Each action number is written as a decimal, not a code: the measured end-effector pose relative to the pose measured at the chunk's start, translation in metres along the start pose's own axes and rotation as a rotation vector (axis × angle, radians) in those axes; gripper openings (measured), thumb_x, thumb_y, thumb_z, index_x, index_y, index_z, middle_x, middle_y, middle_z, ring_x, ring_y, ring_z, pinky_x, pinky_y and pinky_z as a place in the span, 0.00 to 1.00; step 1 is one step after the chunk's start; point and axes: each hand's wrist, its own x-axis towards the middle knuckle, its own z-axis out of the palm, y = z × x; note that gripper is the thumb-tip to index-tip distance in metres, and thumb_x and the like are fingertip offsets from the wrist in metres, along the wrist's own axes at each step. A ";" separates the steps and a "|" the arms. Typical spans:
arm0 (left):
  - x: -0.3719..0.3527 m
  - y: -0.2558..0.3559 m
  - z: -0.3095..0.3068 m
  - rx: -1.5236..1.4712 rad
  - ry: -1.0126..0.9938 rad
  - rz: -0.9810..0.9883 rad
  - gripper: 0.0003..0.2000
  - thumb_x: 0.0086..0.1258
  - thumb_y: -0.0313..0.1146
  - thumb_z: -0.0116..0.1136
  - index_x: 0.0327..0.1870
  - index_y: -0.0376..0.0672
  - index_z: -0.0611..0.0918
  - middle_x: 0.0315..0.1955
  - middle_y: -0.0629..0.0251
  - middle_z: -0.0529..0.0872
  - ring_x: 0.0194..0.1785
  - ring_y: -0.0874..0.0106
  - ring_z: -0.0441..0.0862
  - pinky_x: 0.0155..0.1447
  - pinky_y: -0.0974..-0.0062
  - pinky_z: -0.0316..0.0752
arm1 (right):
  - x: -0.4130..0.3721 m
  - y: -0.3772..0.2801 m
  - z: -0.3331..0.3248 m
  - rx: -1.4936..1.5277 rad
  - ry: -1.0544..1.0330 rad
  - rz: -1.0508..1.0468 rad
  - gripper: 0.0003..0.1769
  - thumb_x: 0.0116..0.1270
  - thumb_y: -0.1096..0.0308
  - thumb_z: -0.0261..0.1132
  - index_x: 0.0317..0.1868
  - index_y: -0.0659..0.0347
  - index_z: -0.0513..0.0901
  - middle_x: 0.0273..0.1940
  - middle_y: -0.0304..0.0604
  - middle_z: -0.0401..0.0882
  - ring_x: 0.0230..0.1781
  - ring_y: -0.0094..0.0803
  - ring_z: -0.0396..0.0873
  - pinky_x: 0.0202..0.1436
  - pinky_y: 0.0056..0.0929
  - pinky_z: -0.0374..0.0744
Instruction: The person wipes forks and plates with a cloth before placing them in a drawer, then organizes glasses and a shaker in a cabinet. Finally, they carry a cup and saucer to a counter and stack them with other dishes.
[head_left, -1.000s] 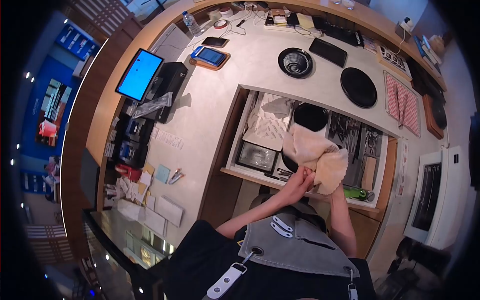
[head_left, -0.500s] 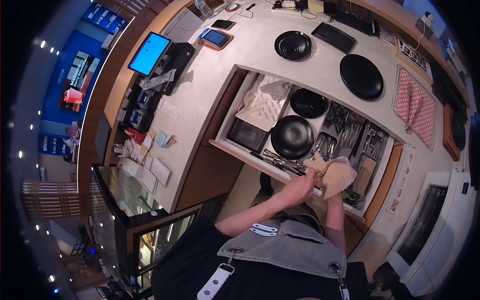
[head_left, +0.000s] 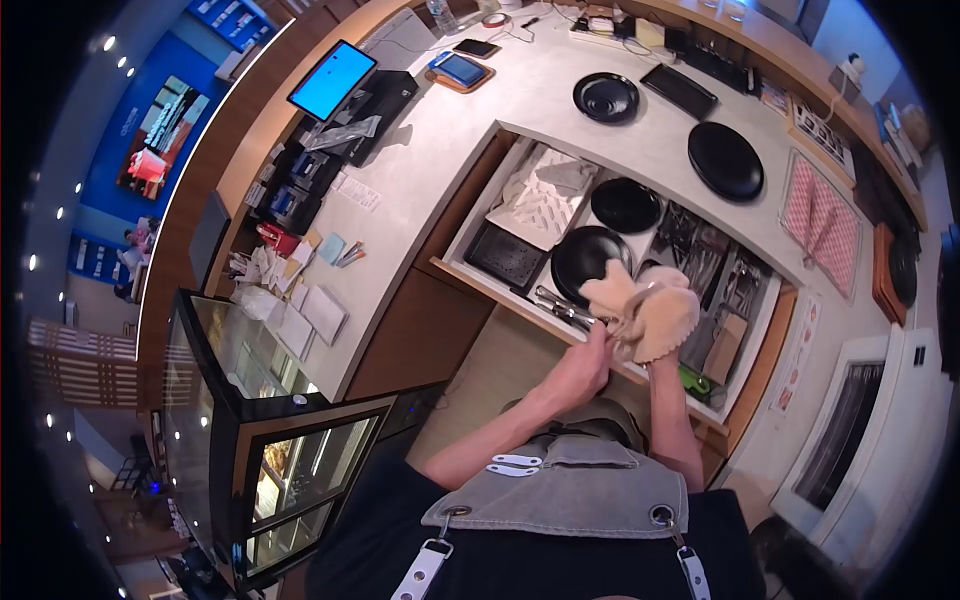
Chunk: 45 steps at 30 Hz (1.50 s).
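Note:
A beige cloth [head_left: 650,308] is bunched between both of my hands over the front edge of the open drawer [head_left: 500,285]. My right hand [head_left: 662,335] is wrapped inside the cloth. My left hand [head_left: 588,362] grips the cloth's lower left part, and a thin metal piece of cutlery [head_left: 640,293] shows within the folds. Just beyond the cloth a black bowl [head_left: 585,258] sits in the drawer, with loose cutlery [head_left: 558,304] lying at the drawer's front.
The drawer also holds a second black bowl [head_left: 625,204], white napkins [head_left: 545,195], a dark tray [head_left: 507,257] and cutlery compartments [head_left: 715,265]. Black plates [head_left: 725,160] and a blue-screened terminal [head_left: 333,80] stand on the counter. A glass display case [head_left: 280,430] is at my left.
The view has shifted. My hands and the cloth have risen slightly and moved over the black bowl's edge; the cloth has been reworked between my hands.

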 end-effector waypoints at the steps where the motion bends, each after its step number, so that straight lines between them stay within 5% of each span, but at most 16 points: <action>1: -0.012 0.002 -0.007 -0.028 0.051 0.042 0.08 0.81 0.30 0.47 0.49 0.35 0.65 0.27 0.33 0.82 0.34 0.33 0.80 0.35 0.39 0.70 | -0.012 0.007 0.004 -0.076 0.093 -0.152 0.25 0.76 0.56 0.59 0.69 0.55 0.71 0.65 0.46 0.74 0.67 0.42 0.73 0.73 0.45 0.70; 3: -0.028 0.001 -0.019 0.005 0.044 -0.012 0.08 0.81 0.30 0.48 0.49 0.36 0.65 0.27 0.33 0.82 0.33 0.34 0.80 0.35 0.39 0.69 | -0.027 0.016 0.010 -0.117 0.217 -0.325 0.26 0.75 0.57 0.61 0.70 0.55 0.71 0.66 0.46 0.74 0.67 0.41 0.73 0.73 0.44 0.70; 6: -0.060 -0.004 -0.031 0.034 0.088 0.010 0.09 0.81 0.31 0.49 0.47 0.36 0.65 0.25 0.34 0.81 0.33 0.34 0.80 0.35 0.39 0.69 | 0.014 0.022 -0.024 1.013 0.392 0.160 0.26 0.72 0.63 0.65 0.68 0.59 0.73 0.64 0.46 0.77 0.65 0.38 0.77 0.69 0.42 0.76; 9: -0.107 -0.033 -0.061 0.096 0.064 -0.099 0.09 0.81 0.32 0.49 0.47 0.36 0.66 0.26 0.35 0.82 0.34 0.34 0.80 0.36 0.38 0.69 | 0.032 0.030 -0.083 1.614 0.568 0.130 0.27 0.70 0.68 0.69 0.67 0.63 0.75 0.62 0.47 0.80 0.62 0.35 0.80 0.65 0.39 0.81; 12: -0.134 -0.053 -0.083 0.158 -0.009 -0.094 0.09 0.81 0.33 0.48 0.47 0.38 0.65 0.26 0.35 0.82 0.35 0.34 0.80 0.38 0.37 0.69 | -0.025 0.000 -0.111 1.054 0.162 0.103 0.30 0.67 0.69 0.72 0.67 0.64 0.74 0.63 0.46 0.80 0.62 0.35 0.81 0.65 0.38 0.83; 15: -0.151 -0.053 -0.106 0.353 -0.263 0.026 0.10 0.81 0.37 0.47 0.48 0.38 0.68 0.28 0.36 0.84 0.35 0.35 0.80 0.39 0.37 0.71 | -0.068 -0.122 -0.103 0.550 -0.213 -0.318 0.23 0.65 0.66 0.70 0.60 0.61 0.78 0.52 0.49 0.84 0.54 0.41 0.84 0.57 0.42 0.83; 18: -0.179 -0.061 -0.126 0.513 -0.359 0.214 0.12 0.80 0.38 0.49 0.47 0.37 0.74 0.31 0.40 0.85 0.37 0.39 0.83 0.42 0.41 0.76 | -0.097 -0.241 -0.100 -0.037 -0.822 -0.370 0.15 0.65 0.65 0.67 0.51 0.59 0.81 0.41 0.53 0.86 0.46 0.50 0.86 0.48 0.47 0.83; 21: -0.212 -0.045 -0.146 0.554 -0.411 0.195 0.13 0.79 0.39 0.50 0.44 0.35 0.77 0.32 0.42 0.86 0.38 0.43 0.85 0.42 0.46 0.78 | -0.126 -0.250 -0.082 0.080 -0.745 -0.415 0.08 0.65 0.67 0.63 0.42 0.60 0.79 0.31 0.54 0.83 0.35 0.55 0.83 0.37 0.50 0.80; 27: -0.246 -0.053 -0.152 0.481 -0.324 0.210 0.12 0.79 0.38 0.50 0.44 0.35 0.75 0.28 0.43 0.85 0.35 0.42 0.84 0.39 0.45 0.77 | -0.156 -0.271 -0.085 -0.016 -0.494 -0.496 0.07 0.64 0.66 0.65 0.38 0.59 0.77 0.28 0.48 0.83 0.27 0.50 0.84 0.28 0.45 0.79; 34: -0.257 -0.053 -0.158 0.432 -0.285 0.216 0.10 0.81 0.36 0.50 0.45 0.38 0.67 0.28 0.44 0.84 0.33 0.42 0.82 0.35 0.46 0.74 | -0.154 -0.273 -0.106 -0.055 -0.301 -0.524 0.09 0.63 0.67 0.66 0.34 0.59 0.73 0.24 0.46 0.78 0.24 0.46 0.82 0.24 0.40 0.78; 45: -0.273 -0.036 -0.175 0.380 -0.330 0.316 0.10 0.81 0.36 0.52 0.44 0.38 0.69 0.29 0.48 0.85 0.32 0.43 0.82 0.34 0.48 0.75 | -0.172 -0.292 -0.138 0.008 -0.183 -0.717 0.10 0.56 0.74 0.66 0.30 0.60 0.70 0.23 0.43 0.69 0.20 0.42 0.77 0.22 0.36 0.76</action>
